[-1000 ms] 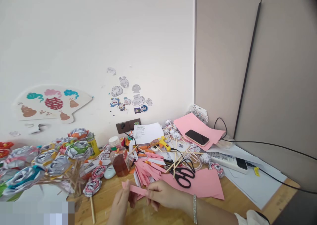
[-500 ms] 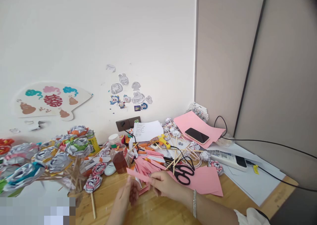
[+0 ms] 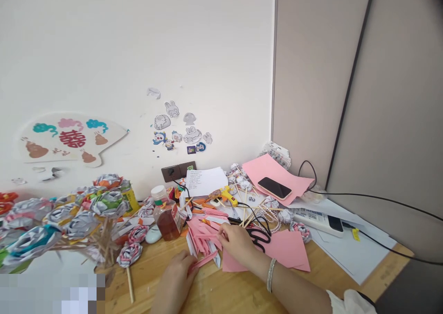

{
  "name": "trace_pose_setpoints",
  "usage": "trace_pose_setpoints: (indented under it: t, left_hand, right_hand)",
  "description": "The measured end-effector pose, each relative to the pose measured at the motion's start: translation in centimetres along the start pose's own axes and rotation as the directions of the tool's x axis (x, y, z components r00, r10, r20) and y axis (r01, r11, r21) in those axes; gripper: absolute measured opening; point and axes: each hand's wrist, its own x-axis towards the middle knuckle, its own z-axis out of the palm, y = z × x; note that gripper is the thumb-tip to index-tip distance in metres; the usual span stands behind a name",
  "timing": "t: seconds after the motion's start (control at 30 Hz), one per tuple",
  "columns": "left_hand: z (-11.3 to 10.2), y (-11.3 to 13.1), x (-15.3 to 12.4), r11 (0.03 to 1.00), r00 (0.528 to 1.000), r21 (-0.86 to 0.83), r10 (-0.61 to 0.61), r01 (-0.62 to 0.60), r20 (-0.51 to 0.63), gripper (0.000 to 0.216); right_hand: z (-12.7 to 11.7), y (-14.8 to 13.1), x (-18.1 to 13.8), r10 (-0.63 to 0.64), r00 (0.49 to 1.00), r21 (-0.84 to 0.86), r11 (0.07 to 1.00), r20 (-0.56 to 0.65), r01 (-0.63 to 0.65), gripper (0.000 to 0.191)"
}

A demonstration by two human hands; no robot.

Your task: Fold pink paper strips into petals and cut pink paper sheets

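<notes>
My left hand (image 3: pixel 178 275) lies low on the wooden table (image 3: pixel 224 295), its fingers curled onto a pink paper strip (image 3: pixel 206 260) that rests on the wood. My right hand (image 3: pixel 239 245) reaches into the heap of pink paper strips (image 3: pixel 204 233), fingertips pinched on one of them. A silver bracelet (image 3: pixel 270 274) circles that wrist. Black scissors (image 3: pixel 259 234) lie just right of the right hand on a pink sheet (image 3: pixel 287 251).
Paper roses on sticks (image 3: pixel 69 219) crowd the left. A brown bottle (image 3: pixel 166 217), a yellow glue gun (image 3: pixel 226 195), wooden skewers (image 3: pixel 246 212), a phone (image 3: pixel 274 187) on pink paper, a white remote (image 3: pixel 318 221) and black cables (image 3: pixel 380 247) lie along the back and right.
Both hands held one pink strip up between them; now the left hand has lowered to the table with a strip and the right has moved back to the strip heap.
</notes>
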Motion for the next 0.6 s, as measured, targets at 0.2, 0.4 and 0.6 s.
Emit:
trace_pose_setpoints:
  t: [0.2, 0.4, 0.6]
  left_hand:
    - [0.1, 0.4, 0.2, 0.997, 0.996, 0.003, 0.077, -0.077, -0.050, 0.030]
    - [0.8, -0.6, 0.1, 0.965, 0.944, 0.080, 0.262, -0.250, -0.201, 0.023]
    - [0.3, -1.4, 0.3, 0.983, 0.899, 0.144, 0.165, -0.116, -0.406, 0.031]
  right_hand:
    - [0.2, -0.5, -0.6, -0.149, 0.983, -0.073, 0.985, 0.106, 0.157, 0.026]
    - [0.9, -0.4, -0.9, -0.329, 0.923, -0.190, 0.911, 0.199, 0.366, 0.021]
    - [-0.5, -0.1, -0.1, -0.090, 0.996, -0.151, 0.985, -0.024, 0.085, 0.022]
